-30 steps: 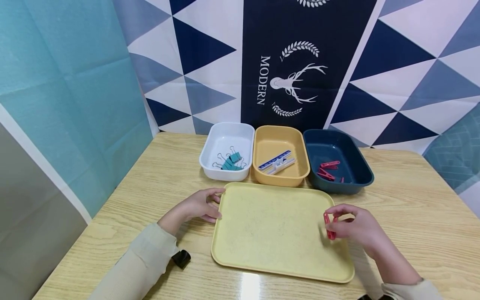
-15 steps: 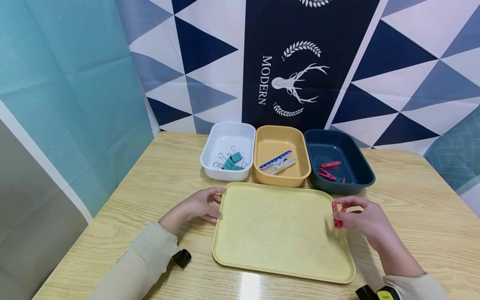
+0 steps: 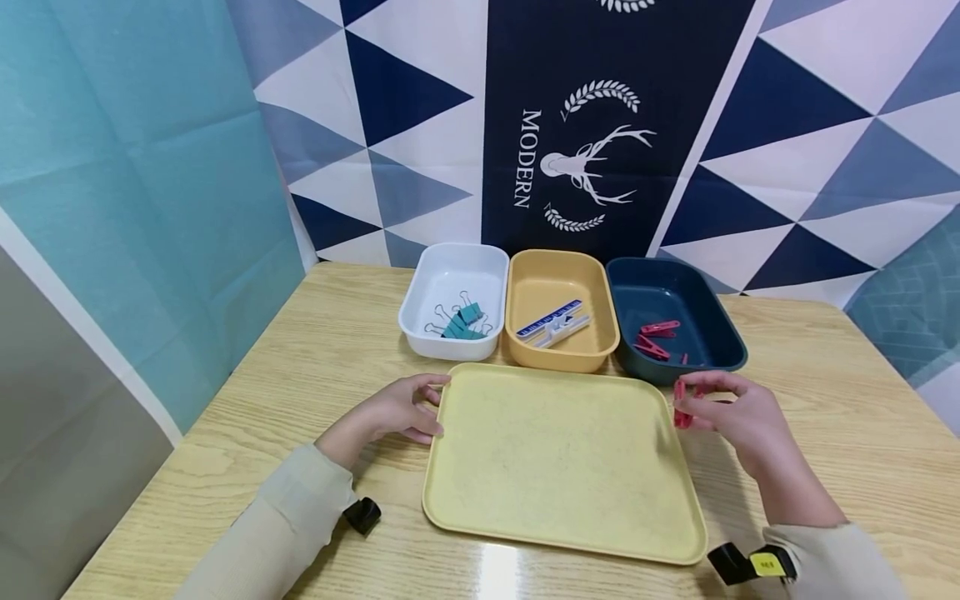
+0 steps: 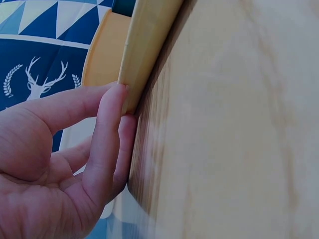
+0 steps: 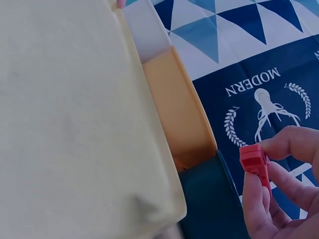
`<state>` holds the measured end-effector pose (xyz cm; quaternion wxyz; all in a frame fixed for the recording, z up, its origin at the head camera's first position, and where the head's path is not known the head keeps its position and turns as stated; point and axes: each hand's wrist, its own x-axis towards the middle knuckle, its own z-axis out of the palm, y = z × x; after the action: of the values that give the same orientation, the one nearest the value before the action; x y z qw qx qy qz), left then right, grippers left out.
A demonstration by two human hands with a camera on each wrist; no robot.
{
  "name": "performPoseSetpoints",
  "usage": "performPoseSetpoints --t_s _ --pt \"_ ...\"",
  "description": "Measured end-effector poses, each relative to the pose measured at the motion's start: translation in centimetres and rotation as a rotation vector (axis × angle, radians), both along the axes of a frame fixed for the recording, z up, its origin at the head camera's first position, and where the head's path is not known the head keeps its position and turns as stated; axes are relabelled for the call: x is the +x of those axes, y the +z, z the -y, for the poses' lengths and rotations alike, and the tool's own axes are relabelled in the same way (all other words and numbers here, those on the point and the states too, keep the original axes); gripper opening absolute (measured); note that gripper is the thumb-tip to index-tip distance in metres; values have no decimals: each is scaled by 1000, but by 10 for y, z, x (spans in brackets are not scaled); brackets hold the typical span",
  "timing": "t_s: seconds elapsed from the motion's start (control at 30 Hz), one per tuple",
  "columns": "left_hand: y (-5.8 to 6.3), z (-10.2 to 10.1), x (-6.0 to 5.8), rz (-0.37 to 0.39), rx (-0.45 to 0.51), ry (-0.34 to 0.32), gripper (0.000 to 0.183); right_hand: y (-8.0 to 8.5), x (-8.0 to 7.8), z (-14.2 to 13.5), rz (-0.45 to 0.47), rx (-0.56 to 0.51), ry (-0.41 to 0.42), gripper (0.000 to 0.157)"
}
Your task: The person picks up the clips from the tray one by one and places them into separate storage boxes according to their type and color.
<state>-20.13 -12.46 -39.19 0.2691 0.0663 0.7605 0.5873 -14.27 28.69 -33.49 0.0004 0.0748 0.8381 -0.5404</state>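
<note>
My right hand (image 3: 750,421) pinches a red clothespin (image 3: 681,406) between thumb and fingertips. In the head view, it hangs over the far right corner of the yellow tray (image 3: 562,467), just in front of the dark blue bin (image 3: 720,333). The right wrist view shows the clothespin (image 5: 254,160) end-on. At the tray's left edge, my left hand (image 3: 401,410) rests loosely bent fingers and thumb against the rim, spread apart along it. Its fingertips (image 4: 112,99) touch the tray's edge (image 4: 144,45) in the left wrist view. Several red clothespins (image 3: 656,337) lie in the blue bin.
Left of the blue bin stand an orange bin (image 3: 562,358) with blue-and-white clips (image 3: 555,323), and a white bin (image 3: 423,343) with teal binder clips (image 3: 462,322). The bins line the tray's far side on the wooden table (image 3: 300,375). A patterned cloth (image 3: 420,125) hangs behind.
My right hand has moved away from me and slightly right with the red clothespin, from above the tray toward the blue bin. The left hand stays at the tray's edge.
</note>
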Motion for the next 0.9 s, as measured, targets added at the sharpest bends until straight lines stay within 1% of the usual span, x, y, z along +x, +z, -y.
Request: performPoseSetpoints --t_s 0.13,0.33,0.53,0.67,0.9 --pt "0 1 0 1 -4 -2 78 4 -5 0 5 0 -33 34" --pt "1 1 0 3 2 -8 78 8 -12 -2 -1 -21 -81 30" --pt "0 0 0 1 9 -13 78 12 -21 -3 -20 -10 -122 32" --pt "-1 0 0 1 6 -7 78 15 -27 -2 -31 -43 -145 29" --pt "2 -1 2 6 -2 -7 77 17 -40 0 -39 -80 -175 35"
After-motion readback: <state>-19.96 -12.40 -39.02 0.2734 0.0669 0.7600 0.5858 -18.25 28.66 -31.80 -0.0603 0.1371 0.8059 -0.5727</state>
